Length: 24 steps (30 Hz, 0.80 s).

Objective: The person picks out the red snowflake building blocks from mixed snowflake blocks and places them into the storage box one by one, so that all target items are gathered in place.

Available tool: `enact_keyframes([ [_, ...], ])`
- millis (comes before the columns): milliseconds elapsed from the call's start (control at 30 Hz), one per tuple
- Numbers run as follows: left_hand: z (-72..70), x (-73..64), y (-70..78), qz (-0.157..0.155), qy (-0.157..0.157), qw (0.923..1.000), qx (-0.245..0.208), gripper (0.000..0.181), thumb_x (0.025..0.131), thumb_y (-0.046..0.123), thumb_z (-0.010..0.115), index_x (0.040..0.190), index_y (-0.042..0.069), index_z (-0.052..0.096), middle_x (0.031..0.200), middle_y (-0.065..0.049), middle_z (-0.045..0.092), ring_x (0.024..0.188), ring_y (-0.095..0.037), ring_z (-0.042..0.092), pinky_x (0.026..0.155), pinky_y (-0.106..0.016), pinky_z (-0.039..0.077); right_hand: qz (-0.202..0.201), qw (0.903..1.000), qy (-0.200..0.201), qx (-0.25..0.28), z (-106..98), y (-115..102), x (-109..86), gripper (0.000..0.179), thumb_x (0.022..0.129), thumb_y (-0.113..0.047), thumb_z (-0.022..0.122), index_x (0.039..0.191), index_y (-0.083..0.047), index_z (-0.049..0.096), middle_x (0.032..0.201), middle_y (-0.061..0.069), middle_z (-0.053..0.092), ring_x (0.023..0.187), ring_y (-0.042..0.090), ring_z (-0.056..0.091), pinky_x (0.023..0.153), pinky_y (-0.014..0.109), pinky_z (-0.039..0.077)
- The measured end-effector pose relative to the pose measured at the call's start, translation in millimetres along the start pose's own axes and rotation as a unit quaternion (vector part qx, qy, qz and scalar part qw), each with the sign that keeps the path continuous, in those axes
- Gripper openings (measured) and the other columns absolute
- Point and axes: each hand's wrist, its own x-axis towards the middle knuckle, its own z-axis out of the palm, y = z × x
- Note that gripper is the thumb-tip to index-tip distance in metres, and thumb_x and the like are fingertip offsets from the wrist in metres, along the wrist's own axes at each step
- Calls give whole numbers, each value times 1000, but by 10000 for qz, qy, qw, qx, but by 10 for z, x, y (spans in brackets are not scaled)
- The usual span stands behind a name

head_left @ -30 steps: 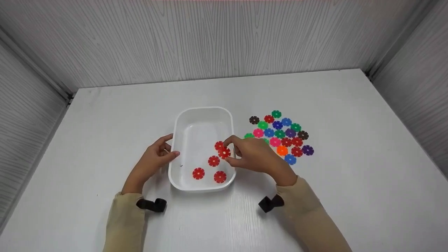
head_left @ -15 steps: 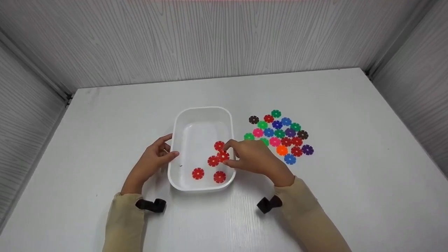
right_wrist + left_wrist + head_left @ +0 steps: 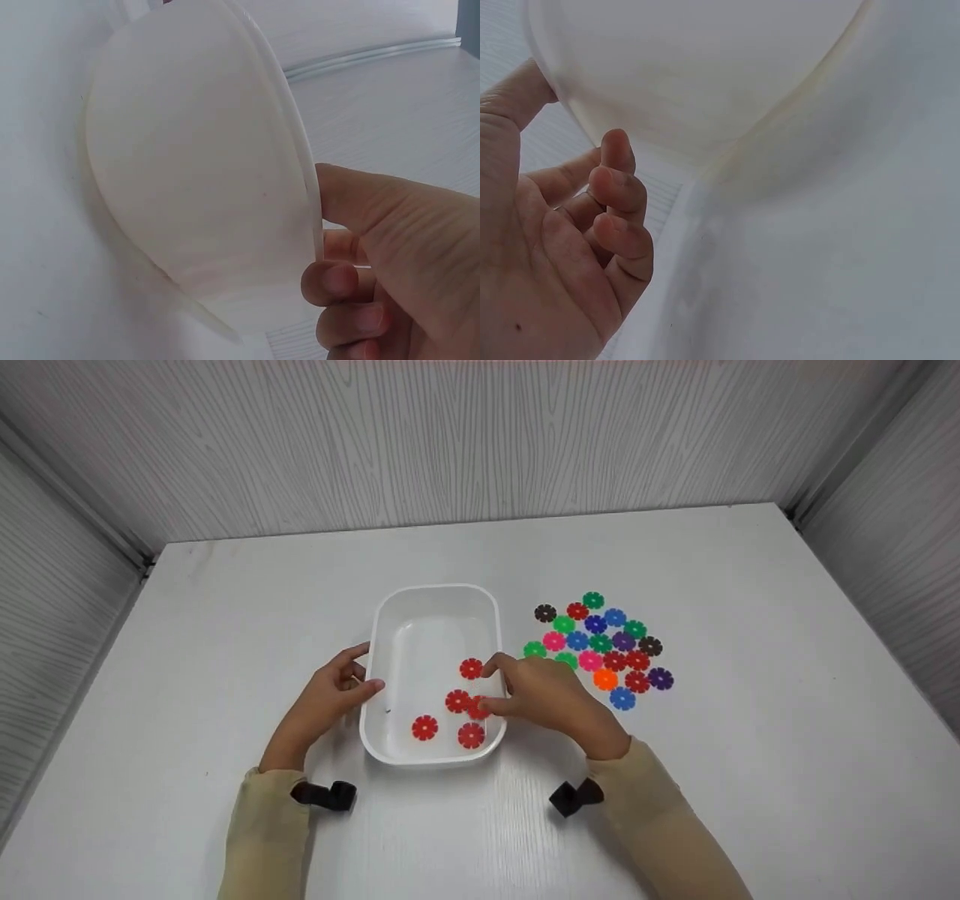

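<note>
My left hand (image 3: 326, 701) holds the left side of a white plastic tray (image 3: 371, 630), its thumb over the rim. In the left wrist view, the fingers (image 3: 622, 195) bend beside the tray's outer wall. Over the tray's right rim reaches my right hand (image 3: 544, 690), index finger and thumb spread apart. Right at that thumb, which partly covers it, a red notched plastic disc (image 3: 476, 709) lies in the tray, overlapping a second red disc (image 3: 457, 701). More red discs (image 3: 424, 727) lie flat around them. In the right wrist view the tray wall hides the thumb's tip.
Right of the tray, a loose cluster of notched discs (image 3: 601, 643) in green, blue, pink, purple, brown, red and orange lies on the white table (image 3: 750, 720). Some are partly behind the right hand. Grey wood-grain panels (image 3: 450, 442) stand behind and at both sides.
The red disc between my right thumb and index finger has moved down toward the near end and left their pinch; those fingers have spread. My left hand keeps its place on the tray.
</note>
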Motion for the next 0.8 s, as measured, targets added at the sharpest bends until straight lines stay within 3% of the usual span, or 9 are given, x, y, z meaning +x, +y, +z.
enact_keyframes([
  [200,-5,1,11,-13,7,10000,7,68,92,28,65,149,12,33,103,-7,54,80,-13,52,68,-23,44,40,10000,12,-58,-7,7,6,51,83,-39,75,126,-18,59,80,1,64,66,14,56,58,23,51],
  [367,-8,2,17,-46,-26,10000,3,69,91,30,66,150,12,33,104,-8,53,80,-12,51,69,-23,44,-200,9995,239,10,-102,110,-12,49,85,-40,73,126,-18,59,82,3,64,66,14,54,58,23,49],
  [600,-14,0,18,-51,40,9999,130,69,91,31,66,149,12,34,103,-7,52,80,-12,51,68,-22,43,22,9900,960,1037,-427,632,-97,43,88,-32,70,126,-16,58,74,2,50,66,16,46,58,25,40],
  [800,-8,10,0,-61,21,9999,99,70,90,32,67,149,13,33,104,-7,52,80,-12,49,66,-21,43,597,9811,847,1637,-561,1036,-174,48,90,-36,67,131,-17,53,81,7,51,71,23,53,58,24,43],
])
